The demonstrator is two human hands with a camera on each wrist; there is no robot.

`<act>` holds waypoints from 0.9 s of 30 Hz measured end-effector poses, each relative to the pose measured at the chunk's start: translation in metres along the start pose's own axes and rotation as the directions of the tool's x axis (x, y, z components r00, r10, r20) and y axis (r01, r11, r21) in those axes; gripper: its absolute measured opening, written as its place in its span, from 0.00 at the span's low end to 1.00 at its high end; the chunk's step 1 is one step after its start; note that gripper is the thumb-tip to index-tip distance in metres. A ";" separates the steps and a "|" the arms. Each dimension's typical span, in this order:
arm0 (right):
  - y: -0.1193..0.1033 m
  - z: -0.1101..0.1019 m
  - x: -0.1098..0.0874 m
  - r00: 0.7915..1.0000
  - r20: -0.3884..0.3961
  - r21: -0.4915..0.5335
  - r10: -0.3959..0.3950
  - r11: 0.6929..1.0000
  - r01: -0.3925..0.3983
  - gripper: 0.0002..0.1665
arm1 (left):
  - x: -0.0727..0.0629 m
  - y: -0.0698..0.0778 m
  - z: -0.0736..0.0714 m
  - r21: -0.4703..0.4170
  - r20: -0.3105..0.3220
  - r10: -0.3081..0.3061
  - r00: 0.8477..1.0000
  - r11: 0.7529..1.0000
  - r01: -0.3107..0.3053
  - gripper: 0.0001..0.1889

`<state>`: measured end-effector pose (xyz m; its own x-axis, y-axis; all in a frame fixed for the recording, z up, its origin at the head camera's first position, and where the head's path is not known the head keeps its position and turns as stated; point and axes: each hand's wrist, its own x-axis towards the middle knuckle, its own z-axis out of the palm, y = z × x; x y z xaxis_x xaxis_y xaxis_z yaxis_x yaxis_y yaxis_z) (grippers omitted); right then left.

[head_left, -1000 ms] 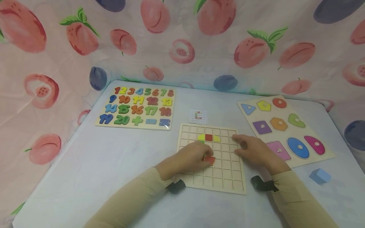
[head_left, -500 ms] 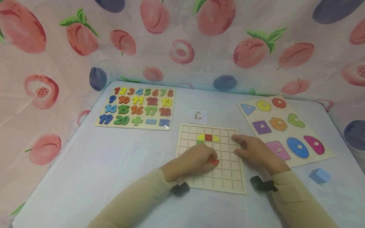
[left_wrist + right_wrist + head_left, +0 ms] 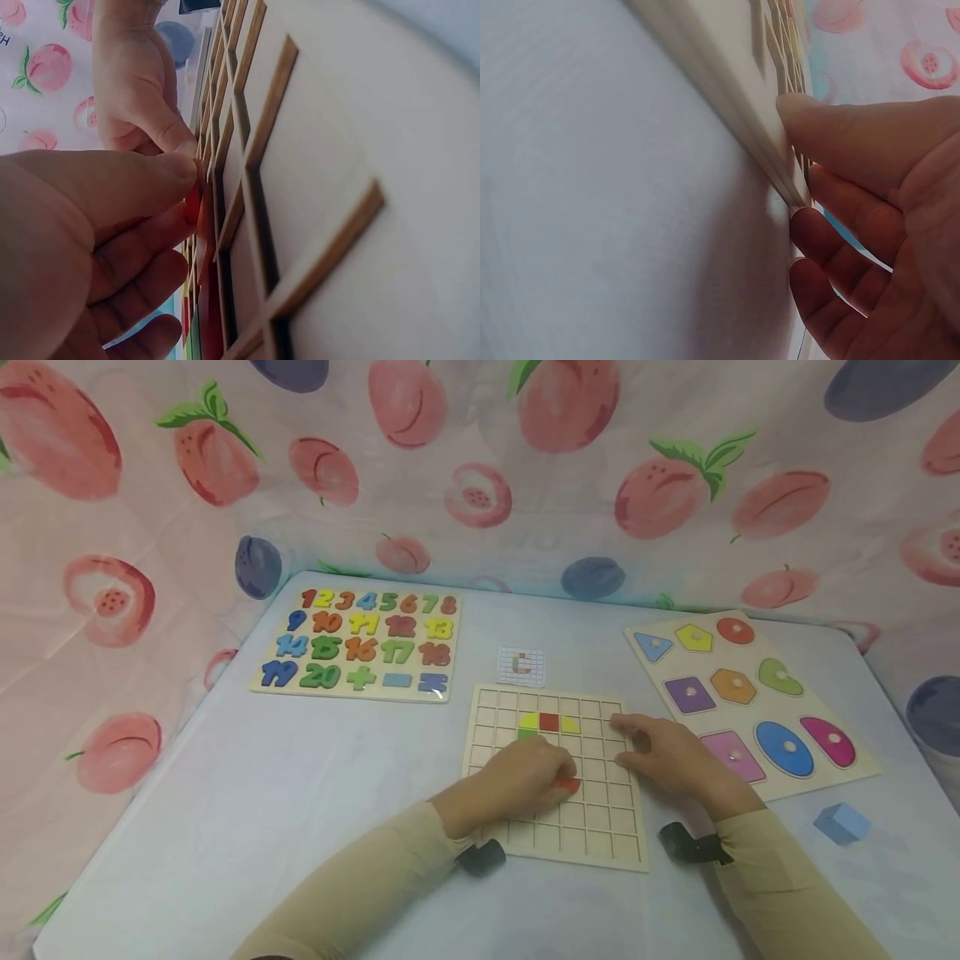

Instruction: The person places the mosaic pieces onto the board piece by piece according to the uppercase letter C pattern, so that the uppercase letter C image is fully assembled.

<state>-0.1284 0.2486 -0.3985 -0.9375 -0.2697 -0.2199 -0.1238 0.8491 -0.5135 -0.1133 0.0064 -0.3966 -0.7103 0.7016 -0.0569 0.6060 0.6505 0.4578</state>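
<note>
My left hand [image 3: 525, 777] pinches a small red-orange tile [image 3: 568, 786] between thumb and finger, low over the wooden grid board [image 3: 558, 839]. In the left wrist view the tile [image 3: 193, 202] shows at the fingertips, close to the grid strips; part of it is covered. On the board's upper rows lie a red square tile [image 3: 549, 722], two yellow tiles with curved edges beside it, and a green tile [image 3: 528, 734] partly behind the hand. My right hand [image 3: 667, 756] touches the board's right edge with thumb and fingertips, its fingers loosely bent.
A small pattern card [image 3: 521, 667] lies just behind the board. The number puzzle [image 3: 367, 693] is at the back left. A knobbed shape puzzle [image 3: 825, 781] lies to the right, close to my right hand, with a blue block [image 3: 842, 824] in front of it.
My left hand has slid a little to the right over the board with the red-orange tile. More of the green tile shows now. My right hand has stayed at the edge.
</note>
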 end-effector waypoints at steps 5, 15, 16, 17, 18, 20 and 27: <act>0.000 0.000 0.000 1.000 0.003 0.008 0.001 1.000 -0.001 0.35 | 0.002 0.002 0.001 0.020 -0.009 0.002 1.000 1.000 -0.001 0.08; 0.001 0.000 0.001 1.000 0.006 0.011 0.003 1.000 -0.003 0.35 | 0.004 0.003 0.003 0.025 -0.012 -0.023 1.000 0.999 0.023 0.12; 0.001 0.000 0.001 1.000 0.007 0.011 0.002 1.000 -0.002 0.35 | 0.004 0.003 0.003 0.025 -0.013 -0.024 1.000 0.999 0.024 0.12; 0.001 0.000 0.001 1.000 0.006 0.011 0.003 1.000 -0.003 0.35 | 0.005 0.002 0.003 0.025 -0.014 -0.025 1.000 0.999 0.026 0.12; 0.001 0.000 0.001 1.000 0.007 0.012 0.004 1.000 -0.004 0.35 | 0.005 0.002 0.004 0.025 -0.017 -0.025 1.000 0.999 0.025 0.12; 0.001 0.000 0.001 1.000 0.007 0.014 0.004 1.000 -0.004 0.35 | 0.005 0.002 0.004 0.024 -0.018 -0.026 0.999 0.999 0.027 0.12; 0.001 0.001 0.000 1.000 0.005 0.011 0.001 1.000 -0.001 0.35 | 0.005 0.002 0.005 0.016 -0.013 -0.037 0.999 0.999 0.037 0.14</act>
<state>-0.1286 0.2488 -0.3996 -0.9361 -0.2710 -0.2242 -0.1191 0.8441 -0.5227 -0.1141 0.0124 -0.4004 -0.7367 0.6734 -0.0621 0.5850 0.6806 0.4411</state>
